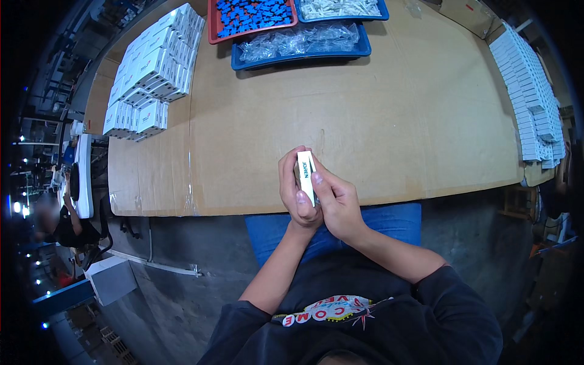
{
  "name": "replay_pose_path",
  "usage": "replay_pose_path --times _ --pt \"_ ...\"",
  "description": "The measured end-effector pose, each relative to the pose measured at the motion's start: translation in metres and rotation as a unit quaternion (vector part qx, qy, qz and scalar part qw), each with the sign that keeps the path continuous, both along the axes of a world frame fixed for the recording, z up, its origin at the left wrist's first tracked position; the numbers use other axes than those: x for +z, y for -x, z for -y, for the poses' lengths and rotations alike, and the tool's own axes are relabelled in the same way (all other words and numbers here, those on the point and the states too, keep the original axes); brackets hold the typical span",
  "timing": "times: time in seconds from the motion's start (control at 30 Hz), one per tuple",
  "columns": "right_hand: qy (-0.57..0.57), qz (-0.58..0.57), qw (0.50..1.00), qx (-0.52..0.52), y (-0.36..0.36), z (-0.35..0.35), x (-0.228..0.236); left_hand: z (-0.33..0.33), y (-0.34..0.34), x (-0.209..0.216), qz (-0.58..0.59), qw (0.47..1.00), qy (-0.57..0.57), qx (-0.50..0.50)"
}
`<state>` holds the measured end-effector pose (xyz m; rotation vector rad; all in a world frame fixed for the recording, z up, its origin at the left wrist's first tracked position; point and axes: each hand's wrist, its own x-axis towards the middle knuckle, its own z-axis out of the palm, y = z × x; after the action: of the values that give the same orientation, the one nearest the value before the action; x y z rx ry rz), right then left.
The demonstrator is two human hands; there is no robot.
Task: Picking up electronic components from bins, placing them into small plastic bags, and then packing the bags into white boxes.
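A small white box with dark print on its narrow side is held upright between my two hands, just over the table's near edge. My left hand wraps its left side, thumb against the lower end. Around the right side curls my right hand, its thumb pressed on the box near the middle. Both hands are closed on it, and their palms hide most of its broad faces.
Cardboard covers the table. Stacked white boxes stand at the far left, and more white boxes line the right edge. At the back are a red tray of blue pieces, a blue tray of clear plastic bags, and another blue tray of white pieces.
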<state>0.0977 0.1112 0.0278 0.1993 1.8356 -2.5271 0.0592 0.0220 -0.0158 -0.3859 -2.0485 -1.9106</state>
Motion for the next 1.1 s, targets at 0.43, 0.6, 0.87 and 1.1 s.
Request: replay_pose_path --times 0.43,0.6,0.87,1.1 --pt "-0.036 -0.008 0.997 0.065 0.01 -0.03 0.003 -0.007 0.008 0.013 -0.034 0.998 0.056 -0.009" --pt "-0.249 -0.08 0.958 0.116 0.014 -0.058 0.002 -0.002 -0.002 0.021 0.232 0.933 -0.234 -0.143" --pt "-0.465 -0.371 0.796 0.109 0.033 -0.08 -0.002 -0.001 -0.007 0.057 0.475 0.813 -0.218 -0.258" --pt "-0.358 -0.424 0.828 0.084 0.036 -0.073 -0.02 0.004 -0.007 0.047 0.468 0.816 -0.227 -0.251"
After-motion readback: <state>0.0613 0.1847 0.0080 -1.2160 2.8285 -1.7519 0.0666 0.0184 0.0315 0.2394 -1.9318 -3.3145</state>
